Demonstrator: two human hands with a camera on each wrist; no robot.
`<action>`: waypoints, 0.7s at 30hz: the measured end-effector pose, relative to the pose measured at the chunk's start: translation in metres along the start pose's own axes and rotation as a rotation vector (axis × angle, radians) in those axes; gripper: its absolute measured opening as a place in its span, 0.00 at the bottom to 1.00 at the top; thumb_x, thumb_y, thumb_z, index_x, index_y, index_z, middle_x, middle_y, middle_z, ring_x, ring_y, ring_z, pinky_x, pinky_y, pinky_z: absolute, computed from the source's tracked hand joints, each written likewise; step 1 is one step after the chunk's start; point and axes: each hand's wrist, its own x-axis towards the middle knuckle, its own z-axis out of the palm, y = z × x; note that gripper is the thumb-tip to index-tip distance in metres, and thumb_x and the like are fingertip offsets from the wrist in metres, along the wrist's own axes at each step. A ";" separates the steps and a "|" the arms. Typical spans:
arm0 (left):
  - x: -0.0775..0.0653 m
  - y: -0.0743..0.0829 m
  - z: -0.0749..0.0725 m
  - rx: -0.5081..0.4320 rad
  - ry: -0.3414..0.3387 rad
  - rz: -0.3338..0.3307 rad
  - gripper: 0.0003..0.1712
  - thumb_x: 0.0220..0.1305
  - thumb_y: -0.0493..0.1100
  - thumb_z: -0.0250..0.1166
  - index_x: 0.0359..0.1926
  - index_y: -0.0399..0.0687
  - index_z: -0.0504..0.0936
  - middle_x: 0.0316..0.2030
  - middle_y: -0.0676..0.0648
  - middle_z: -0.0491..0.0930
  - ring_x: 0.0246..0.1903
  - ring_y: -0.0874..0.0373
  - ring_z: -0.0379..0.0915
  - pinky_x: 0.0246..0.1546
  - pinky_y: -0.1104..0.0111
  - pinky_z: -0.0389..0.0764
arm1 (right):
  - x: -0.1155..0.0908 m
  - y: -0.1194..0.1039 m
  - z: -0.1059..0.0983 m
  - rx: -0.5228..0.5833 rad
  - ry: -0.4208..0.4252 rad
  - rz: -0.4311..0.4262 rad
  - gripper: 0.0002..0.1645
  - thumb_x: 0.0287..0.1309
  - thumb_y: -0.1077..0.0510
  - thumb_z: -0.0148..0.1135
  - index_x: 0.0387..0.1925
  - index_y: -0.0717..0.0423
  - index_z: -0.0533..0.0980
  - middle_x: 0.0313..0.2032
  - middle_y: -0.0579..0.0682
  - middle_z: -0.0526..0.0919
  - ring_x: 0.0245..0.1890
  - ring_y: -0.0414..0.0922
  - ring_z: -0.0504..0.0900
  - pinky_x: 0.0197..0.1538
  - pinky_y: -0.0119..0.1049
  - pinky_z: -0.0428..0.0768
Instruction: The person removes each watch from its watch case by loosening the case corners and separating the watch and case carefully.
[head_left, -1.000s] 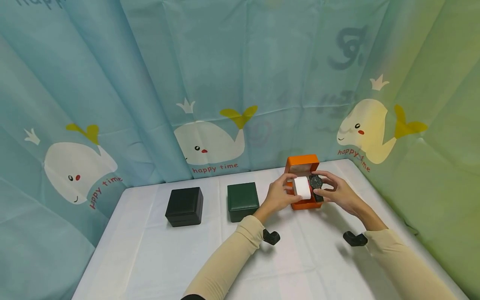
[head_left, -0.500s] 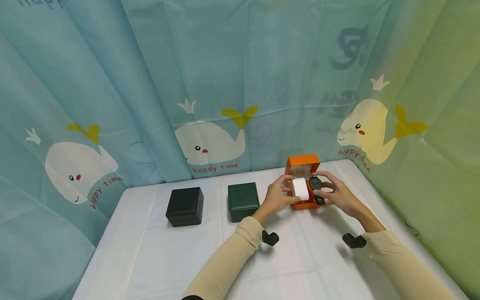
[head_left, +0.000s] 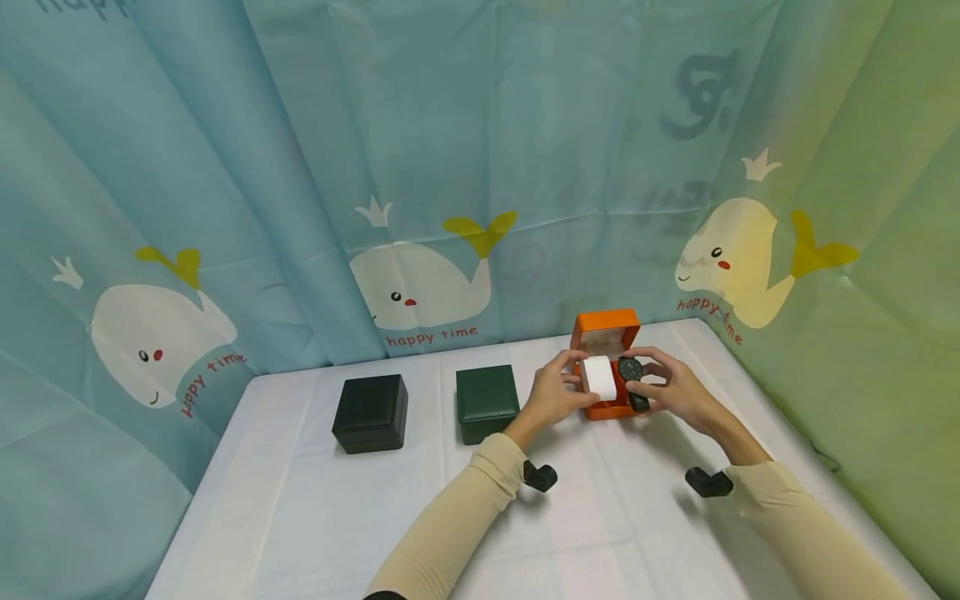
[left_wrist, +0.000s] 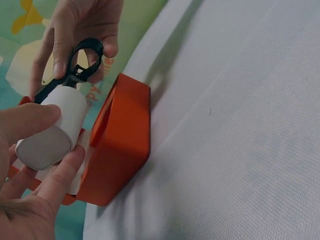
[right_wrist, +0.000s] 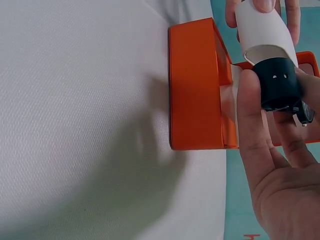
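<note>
The black watch [head_left: 630,369], its dial too small to read, is pinched by the right hand [head_left: 677,394] right of the white cushion [head_left: 599,379] that the left hand [head_left: 552,393] grips; whether watch and cushion touch is unclear. They partly hide the open orange box [left_wrist: 127,125] at the far right of the table [head_left: 300,517].
</note>
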 end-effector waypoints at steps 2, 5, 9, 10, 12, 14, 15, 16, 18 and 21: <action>0.000 0.000 0.000 0.000 0.001 -0.002 0.36 0.53 0.36 0.81 0.62 0.57 0.78 0.61 0.49 0.77 0.50 0.50 0.83 0.43 0.70 0.84 | 0.000 0.000 0.000 -0.007 0.006 0.004 0.33 0.67 0.58 0.69 0.69 0.52 0.68 0.49 0.67 0.76 0.41 0.51 0.83 0.36 0.53 0.87; 0.000 0.000 0.000 0.000 0.000 -0.001 0.36 0.53 0.36 0.81 0.62 0.57 0.78 0.61 0.49 0.77 0.50 0.49 0.83 0.43 0.70 0.84 | -0.002 -0.001 -0.001 -0.032 0.014 0.009 0.34 0.67 0.57 0.69 0.70 0.52 0.67 0.49 0.66 0.76 0.42 0.50 0.83 0.38 0.49 0.88; 0.000 0.000 0.000 -0.004 0.001 0.005 0.36 0.53 0.36 0.81 0.62 0.56 0.78 0.61 0.49 0.77 0.50 0.49 0.83 0.42 0.70 0.84 | -0.003 -0.001 -0.003 -0.045 0.013 0.015 0.35 0.67 0.56 0.69 0.71 0.52 0.66 0.51 0.65 0.76 0.44 0.47 0.83 0.40 0.46 0.87; 0.000 0.000 0.000 -0.005 0.002 0.007 0.36 0.53 0.36 0.81 0.62 0.56 0.78 0.61 0.48 0.77 0.50 0.49 0.83 0.42 0.70 0.84 | -0.003 -0.001 -0.003 -0.045 0.012 0.016 0.35 0.67 0.56 0.68 0.71 0.52 0.66 0.51 0.65 0.76 0.44 0.46 0.83 0.41 0.46 0.87; 0.001 0.000 0.000 -0.008 0.002 0.008 0.36 0.52 0.35 0.81 0.62 0.56 0.78 0.62 0.48 0.77 0.50 0.49 0.83 0.42 0.70 0.84 | -0.004 0.000 -0.004 -0.041 0.007 0.015 0.36 0.68 0.56 0.68 0.72 0.53 0.65 0.51 0.65 0.76 0.44 0.46 0.84 0.42 0.45 0.87; 0.001 0.000 0.000 -0.008 0.000 0.007 0.37 0.53 0.36 0.81 0.62 0.57 0.78 0.62 0.48 0.77 0.50 0.49 0.83 0.42 0.70 0.84 | -0.005 0.000 -0.005 -0.034 0.002 0.014 0.36 0.68 0.57 0.67 0.73 0.53 0.64 0.51 0.65 0.75 0.43 0.46 0.84 0.43 0.45 0.87; 0.001 0.000 0.000 -0.006 -0.001 0.006 0.37 0.53 0.36 0.81 0.62 0.57 0.78 0.63 0.48 0.77 0.50 0.50 0.83 0.43 0.70 0.84 | -0.006 -0.001 -0.006 -0.030 -0.002 0.013 0.36 0.68 0.57 0.67 0.73 0.54 0.64 0.52 0.65 0.75 0.43 0.46 0.84 0.43 0.44 0.87; 0.001 -0.001 0.000 -0.004 -0.001 0.004 0.37 0.53 0.36 0.81 0.62 0.57 0.78 0.63 0.48 0.77 0.50 0.50 0.83 0.43 0.70 0.84 | -0.006 -0.001 -0.006 -0.023 -0.007 0.011 0.37 0.69 0.57 0.67 0.74 0.54 0.63 0.52 0.66 0.74 0.43 0.46 0.84 0.44 0.45 0.87; 0.001 -0.001 0.000 0.001 -0.002 -0.001 0.37 0.53 0.36 0.81 0.63 0.58 0.78 0.63 0.47 0.77 0.50 0.51 0.83 0.43 0.70 0.83 | -0.007 -0.002 -0.007 -0.007 -0.022 0.012 0.38 0.69 0.57 0.67 0.75 0.54 0.62 0.54 0.67 0.73 0.44 0.48 0.84 0.45 0.45 0.87; 0.001 -0.001 0.000 0.006 -0.001 -0.005 0.37 0.53 0.37 0.81 0.63 0.58 0.78 0.62 0.47 0.77 0.50 0.51 0.83 0.43 0.70 0.84 | -0.008 -0.004 -0.008 -0.003 -0.044 0.023 0.41 0.68 0.57 0.67 0.76 0.54 0.60 0.57 0.69 0.72 0.46 0.48 0.84 0.46 0.44 0.87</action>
